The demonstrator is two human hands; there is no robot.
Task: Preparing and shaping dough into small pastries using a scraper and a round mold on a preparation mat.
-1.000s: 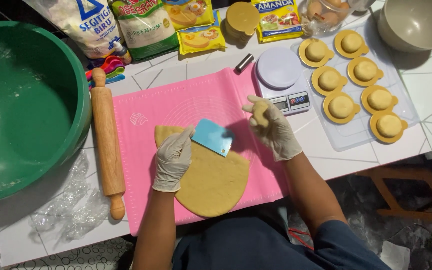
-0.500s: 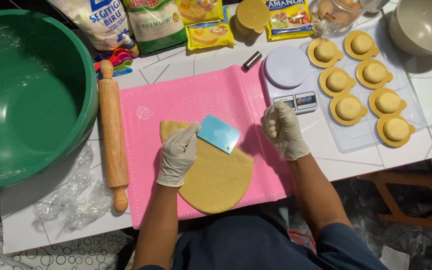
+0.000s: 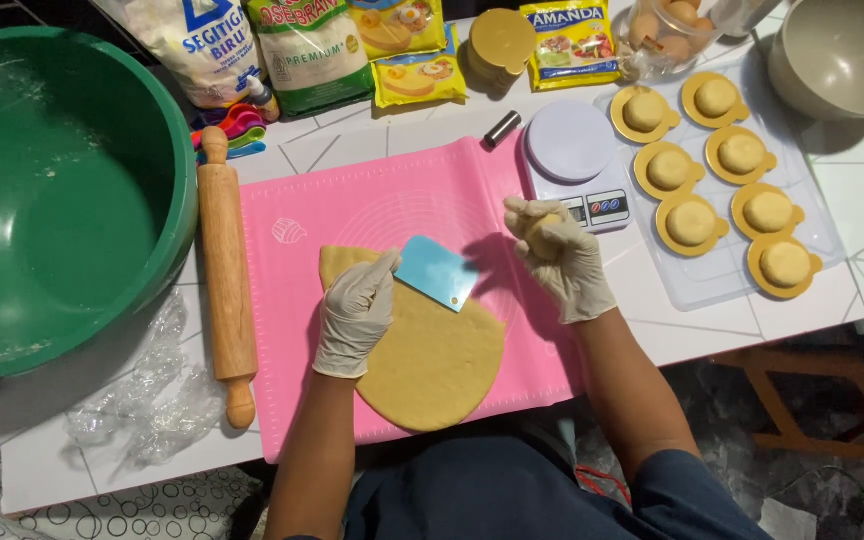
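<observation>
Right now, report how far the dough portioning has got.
Done: six dough balls sit on yellow moulds. In hand: the right hand holds a small dough piece above the pink mat, and the left hand holds a blue scraper. Left: most of the rolled dough sheet.

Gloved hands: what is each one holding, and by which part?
Left hand grips the blue scraper by its left edge; right hand cups a dough lump in its fingers.

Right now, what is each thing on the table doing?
Left hand: gloved, holding the blue scraper on the dough.
Right hand: gloved, fingers closed on a small dough lump.
Dough sheet: rolled flat on the pink mat.
Rolling pin: lying idle beside the mat.
Green bowl: floury inside.
Yellow moulds: each filled with a dough ball.
</observation>
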